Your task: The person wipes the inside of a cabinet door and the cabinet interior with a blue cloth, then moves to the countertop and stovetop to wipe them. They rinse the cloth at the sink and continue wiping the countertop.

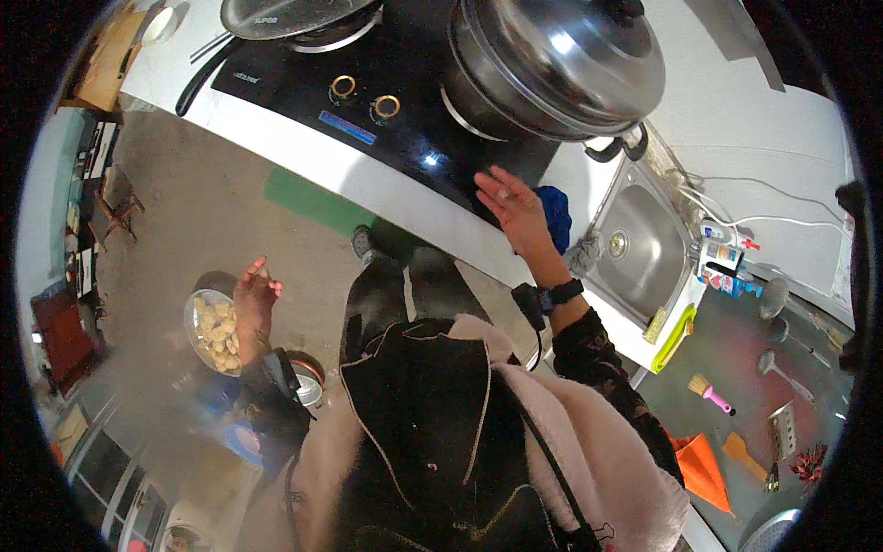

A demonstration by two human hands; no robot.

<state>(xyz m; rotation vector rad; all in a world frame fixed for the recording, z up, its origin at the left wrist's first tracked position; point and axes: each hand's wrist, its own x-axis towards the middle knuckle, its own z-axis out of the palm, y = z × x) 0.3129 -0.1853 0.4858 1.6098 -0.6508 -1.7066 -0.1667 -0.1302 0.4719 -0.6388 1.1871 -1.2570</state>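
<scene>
My right hand point(507, 207) is raised over the front right edge of the black glass gas hob point(407, 148), with its fingers apart and nothing in it. Beyond it a large lidded steel steamer pot point(552, 76) stands on the right burner. A blue cloth point(554, 217) lies beside my right wrist. My left hand point(256, 297) is held out to the left, empty, with its fingers partly curled. A bowl of pale lumpy food pieces point(217, 331) shows just past it. A lidded frying pan point(296, 17) rests at the left burner.
To the right are a stainless steel sink point(638, 241), detergent bottles point(721, 262) and a green cloth point(675, 341). Ladles, a pink-handled brush point(714, 397) and an orange cloth point(700, 469) hang or lie at lower right. The pan's black handle point(200, 83) juts over the counter edge.
</scene>
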